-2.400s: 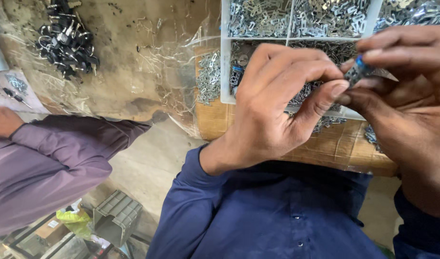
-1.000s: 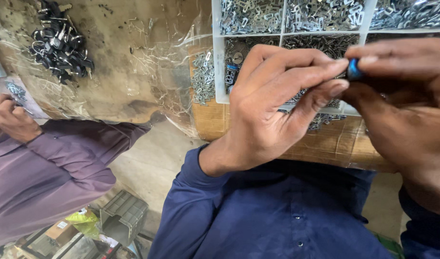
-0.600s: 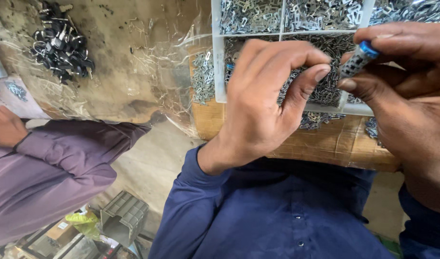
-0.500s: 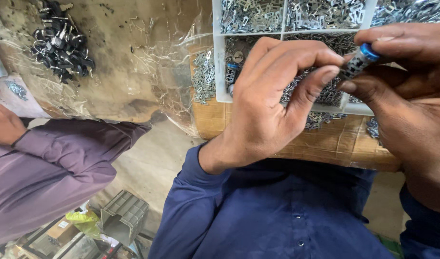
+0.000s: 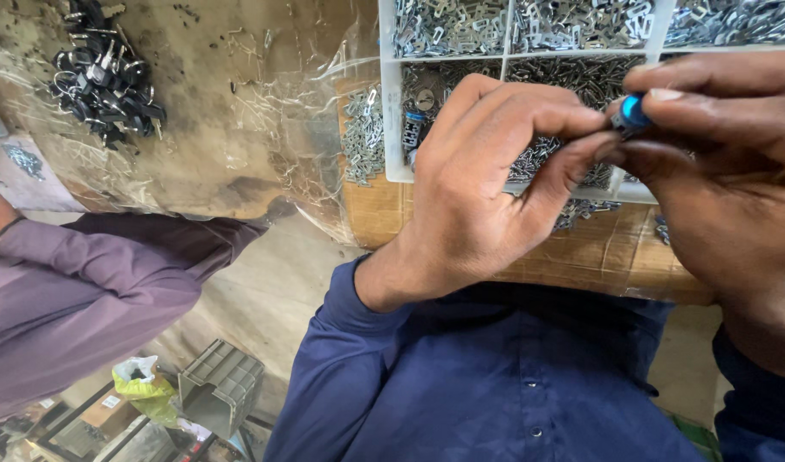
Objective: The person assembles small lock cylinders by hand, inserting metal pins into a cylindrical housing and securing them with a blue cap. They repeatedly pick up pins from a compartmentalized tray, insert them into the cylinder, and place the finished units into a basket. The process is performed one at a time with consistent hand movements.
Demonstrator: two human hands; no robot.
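Pinching the small blue-tipped part (image 5: pixel 630 114) between fingertips, the left hand (image 5: pixel 487 184) and right hand (image 5: pixel 726 188) both grip it above the divided tray (image 5: pixel 391 128). Steady, light pressure seems wise, so it cannot drop among the metal pieces (image 5: pixel 572 81) behind.

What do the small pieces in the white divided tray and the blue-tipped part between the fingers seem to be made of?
Small silvery pieces: probably bright bare metal, since they glint. White divided tray: likely plastic, with smooth matte walls. Small blue-tipped part, pinched by the left hand and right hand: glossy blue cap, perhaps plastic; the rest is hidden.
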